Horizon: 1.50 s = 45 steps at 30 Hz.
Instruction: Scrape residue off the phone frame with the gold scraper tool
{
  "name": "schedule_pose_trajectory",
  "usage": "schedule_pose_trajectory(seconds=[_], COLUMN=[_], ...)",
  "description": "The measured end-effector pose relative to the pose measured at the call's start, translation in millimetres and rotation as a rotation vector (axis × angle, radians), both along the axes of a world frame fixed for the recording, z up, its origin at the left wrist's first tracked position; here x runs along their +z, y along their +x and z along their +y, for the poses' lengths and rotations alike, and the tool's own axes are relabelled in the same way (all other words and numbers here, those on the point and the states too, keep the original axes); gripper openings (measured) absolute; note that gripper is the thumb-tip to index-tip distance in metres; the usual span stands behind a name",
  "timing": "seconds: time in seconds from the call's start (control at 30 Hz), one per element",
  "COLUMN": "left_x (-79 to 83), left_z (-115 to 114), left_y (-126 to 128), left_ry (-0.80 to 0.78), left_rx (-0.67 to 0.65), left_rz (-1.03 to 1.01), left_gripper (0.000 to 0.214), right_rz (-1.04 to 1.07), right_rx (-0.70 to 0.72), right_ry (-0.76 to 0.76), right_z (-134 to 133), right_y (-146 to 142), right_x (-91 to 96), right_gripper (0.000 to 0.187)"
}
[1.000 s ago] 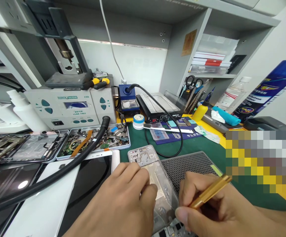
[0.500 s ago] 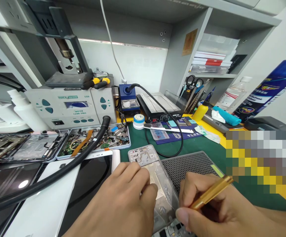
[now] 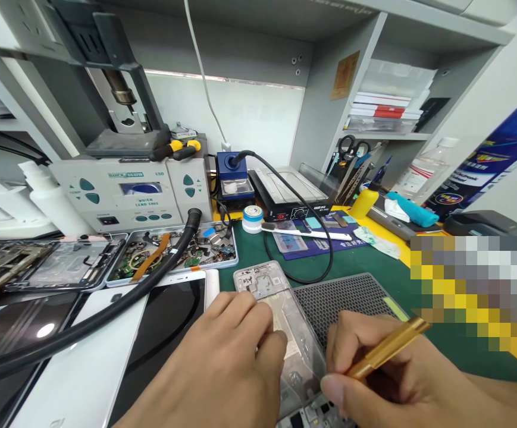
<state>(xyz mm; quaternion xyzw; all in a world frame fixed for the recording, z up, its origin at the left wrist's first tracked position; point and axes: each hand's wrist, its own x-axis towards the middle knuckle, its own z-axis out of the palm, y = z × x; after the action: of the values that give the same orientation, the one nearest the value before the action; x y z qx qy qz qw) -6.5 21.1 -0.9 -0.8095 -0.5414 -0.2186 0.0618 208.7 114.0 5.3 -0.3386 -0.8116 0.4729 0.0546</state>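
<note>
A grey metal phone frame [image 3: 291, 356] lies at an angle in front of me, with handwriting near its top end. My left hand [image 3: 222, 356] rests over its left side, fingers curled and pressing against it; the fingertips are partly hidden. Between the thumb and fingers of my right hand [image 3: 374, 362] is a slim gold screwdriver [image 3: 389, 348], tilted, its tip out of sight behind the hand. That hand is at the frame's lower right edge. Beneath this edge, parts of a dark and silver board [image 3: 312, 416] show at the bottom of the view.
A black hose [image 3: 106, 309] crosses the phones on the left. Behind lie a tray of small parts [image 3: 196, 249], a hot-air station [image 3: 142, 193] and a black cable loop [image 3: 332, 255]. A dark honeycomb mat [image 3: 351, 297] lies under my right hand. A white-handled brush [image 3: 316, 233] rests farther back.
The whole view has shifted very slightly. Both hands keep the same grip and place, and the gold screwdriver's angle looks almost unchanged.
</note>
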Motion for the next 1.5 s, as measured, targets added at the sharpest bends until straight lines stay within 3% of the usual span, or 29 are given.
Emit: schedule_pose_trajectory(seconds=[0.2,0.5,0.67,1.5], left_x=[5.5,-9.6,-3.6,-0.9], left_z=[2.4,-6.8,-6.2,-8.3], left_y=[1.1,-3.1,0.1,3.8], left_ry=[0.011,-0.111,-0.122,-0.058], left_rx=[-0.003,0.015,0.049,0.026], left_rz=[0.019,-0.046,-0.058,0.071], left_gripper=[0.013,0.014,0.013,0.017], right_rz=[-0.015,0.005,0.035,0.095], right_rx=[0.011,0.018,0.015,0.083], right_ry=[-0.038,-0.04,-0.068,-0.065], right_z=[-0.2,0.4,-0.7,3.4], right_y=[5.4,4.4,4.7,3.8], right_x=[-2.5,-4.0,-4.4,-0.9], right_gripper=[0.035,0.033,0.032,0.034])
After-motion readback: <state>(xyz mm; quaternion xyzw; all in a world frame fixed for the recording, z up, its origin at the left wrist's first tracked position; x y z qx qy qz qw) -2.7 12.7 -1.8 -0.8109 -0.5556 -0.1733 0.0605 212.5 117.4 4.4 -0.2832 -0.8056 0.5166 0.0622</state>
